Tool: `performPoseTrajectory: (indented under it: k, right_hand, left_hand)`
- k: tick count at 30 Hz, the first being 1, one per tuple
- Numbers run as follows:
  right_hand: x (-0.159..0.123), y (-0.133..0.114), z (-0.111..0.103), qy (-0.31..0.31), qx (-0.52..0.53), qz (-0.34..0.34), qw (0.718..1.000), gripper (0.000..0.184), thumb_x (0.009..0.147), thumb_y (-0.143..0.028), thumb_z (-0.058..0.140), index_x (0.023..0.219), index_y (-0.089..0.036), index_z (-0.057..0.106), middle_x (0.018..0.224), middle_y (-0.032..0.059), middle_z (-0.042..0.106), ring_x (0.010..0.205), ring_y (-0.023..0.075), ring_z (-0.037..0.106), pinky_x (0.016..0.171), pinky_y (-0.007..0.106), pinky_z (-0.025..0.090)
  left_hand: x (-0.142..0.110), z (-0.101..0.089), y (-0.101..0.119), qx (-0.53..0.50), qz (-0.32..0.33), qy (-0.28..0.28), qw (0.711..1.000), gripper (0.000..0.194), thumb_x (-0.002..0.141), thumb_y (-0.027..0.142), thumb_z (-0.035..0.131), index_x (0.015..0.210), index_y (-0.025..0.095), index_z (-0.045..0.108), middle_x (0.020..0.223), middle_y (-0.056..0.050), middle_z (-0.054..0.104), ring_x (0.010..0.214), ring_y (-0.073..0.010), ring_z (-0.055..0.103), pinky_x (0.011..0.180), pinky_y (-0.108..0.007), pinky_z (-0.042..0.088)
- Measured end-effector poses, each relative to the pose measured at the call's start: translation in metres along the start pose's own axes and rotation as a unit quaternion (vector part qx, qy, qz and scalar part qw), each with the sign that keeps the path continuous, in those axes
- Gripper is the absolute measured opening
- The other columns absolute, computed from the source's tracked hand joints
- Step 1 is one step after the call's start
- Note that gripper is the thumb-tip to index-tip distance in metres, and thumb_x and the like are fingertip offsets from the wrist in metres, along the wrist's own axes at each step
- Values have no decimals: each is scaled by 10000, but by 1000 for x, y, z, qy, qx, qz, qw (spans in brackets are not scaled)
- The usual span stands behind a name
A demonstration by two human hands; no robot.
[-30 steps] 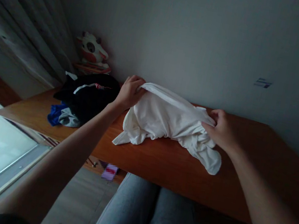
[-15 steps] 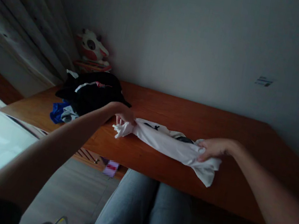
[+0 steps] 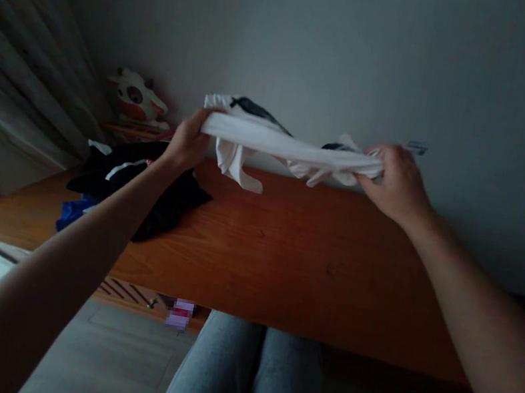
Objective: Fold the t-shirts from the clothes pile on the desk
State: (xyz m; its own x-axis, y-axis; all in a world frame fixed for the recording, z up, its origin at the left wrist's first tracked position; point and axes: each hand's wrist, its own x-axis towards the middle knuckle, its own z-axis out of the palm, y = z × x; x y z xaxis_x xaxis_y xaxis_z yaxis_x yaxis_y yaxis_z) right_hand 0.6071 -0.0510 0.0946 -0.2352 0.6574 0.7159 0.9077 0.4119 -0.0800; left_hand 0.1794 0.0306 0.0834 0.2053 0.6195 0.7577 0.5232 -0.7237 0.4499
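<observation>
A white garment with dark printed patches [image 3: 282, 144], perhaps a T-shirt, is stretched between my two hands above the wooden desk [image 3: 284, 248]. My left hand [image 3: 191, 138] is closed on its left end, thumb along the near side. At the other end my right hand [image 3: 392, 177] grips the bunched cloth. Loose folds dangle beneath the taut white edge, off the desktop. The garment's full shape is hidden by the folds.
A heap of black clothing [image 3: 175, 201] lies on the desk at left, with a blue cloth [image 3: 71, 211] under it. Behind stands a cow figure [image 3: 138, 96]. A curtain [image 3: 26, 39] hangs at far left; the wall [image 3: 320, 44] rises behind the desk.
Both hands have lifted the white garment from the desktop up toward the wall. It went from lying bunched to hanging stretched in the air. The view has shifted slightly.
</observation>
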Motion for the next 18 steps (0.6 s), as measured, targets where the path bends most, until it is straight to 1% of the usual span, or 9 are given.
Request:
performPoseTrajectory:
  k: [2, 4, 5, 7, 8, 10, 12, 15, 18]
  right_hand:
    - [-31, 14, 12, -110, -20, 9, 994, 233, 824, -296, 720, 1011, -194, 626, 1042, 132, 697, 1017, 308, 620, 892, 435, 478]
    - [-65, 21, 24, -238, -14, 1, 971, 73, 854, -256, 663, 916, -225, 640, 964, 86, 721, 893, 254, 655, 769, 346, 475]
    - [-81, 21, 31, -289, -23, 6, 957, 13, 871, -229, 628, 879, -232, 638, 907, 73, 725, 823, 233, 662, 712, 317, 452]
    - [-112, 19, 42, -352, -31, 34, 935, 49, 881, -209, 606, 897, -238, 642, 834, 63, 733, 748, 223, 675, 646, 294, 410]
    - [-124, 18, 46, -369, -27, 51, 928, 69, 879, -213, 612, 931, -240, 646, 823, 61, 736, 739, 226, 684, 633, 289, 402]
    - [-143, 17, 53, -382, 0, 82, 920, 176, 875, -223, 616, 1047, -243, 649, 847, 60, 745, 751, 232, 699, 636, 284, 413]
    - [-155, 20, 57, -381, 30, 90, 920, 231, 881, -233, 593, 1104, -239, 653, 897, 70, 744, 792, 236, 702, 679, 293, 447]
    - [-164, 27, 55, -357, 40, 53, 932, 146, 893, -293, 562, 904, -221, 689, 924, 107, 702, 890, 262, 673, 782, 338, 475]
    - [-173, 35, 44, -346, 65, 60, 934, 260, 906, -405, 544, 757, -224, 655, 892, 107, 661, 860, 254, 650, 781, 350, 479]
  left_hand:
    - [-39, -1, -9, 108, -11, -100, 989, 407, 891, 237, 517, 1268, 158, 649, 1231, -122, 700, 1170, -283, 643, 1044, -401, 492]
    - [-81, 6, -18, 190, -33, -206, 959, 483, 825, 155, 503, 1284, 139, 653, 1244, -137, 704, 1167, -289, 653, 1054, -416, 491]
    - [-100, 10, -22, 221, -50, -244, 943, 506, 811, 132, 484, 1288, 135, 655, 1234, -140, 711, 1149, -285, 665, 1044, -416, 501]
    - [-135, 18, -29, 249, -67, -319, 912, 506, 809, 113, 455, 1260, 149, 682, 1173, -133, 736, 1082, -272, 694, 998, -405, 535]
    - [-149, 21, -33, 253, -67, -338, 904, 495, 794, 108, 460, 1220, 167, 705, 1144, -122, 746, 1068, -267, 697, 989, -403, 542]
    - [-167, 22, -38, 253, -54, -342, 903, 456, 773, 118, 484, 1145, 190, 737, 1118, -108, 752, 1063, -268, 692, 988, -409, 545]
    - [-174, 17, -43, 257, -41, -304, 916, 397, 782, 148, 497, 1084, 187, 752, 1127, -118, 743, 1070, -278, 681, 1001, -432, 536]
    - [-174, 6, -47, 256, -25, -236, 937, 321, 824, 191, 477, 991, 176, 751, 1202, -140, 715, 1129, -290, 657, 1045, -461, 503]
    - [-174, -3, -47, 219, -3, -229, 948, 304, 849, 211, 454, 1000, 177, 717, 1272, -137, 694, 1211, -282, 627, 1070, -444, 486]
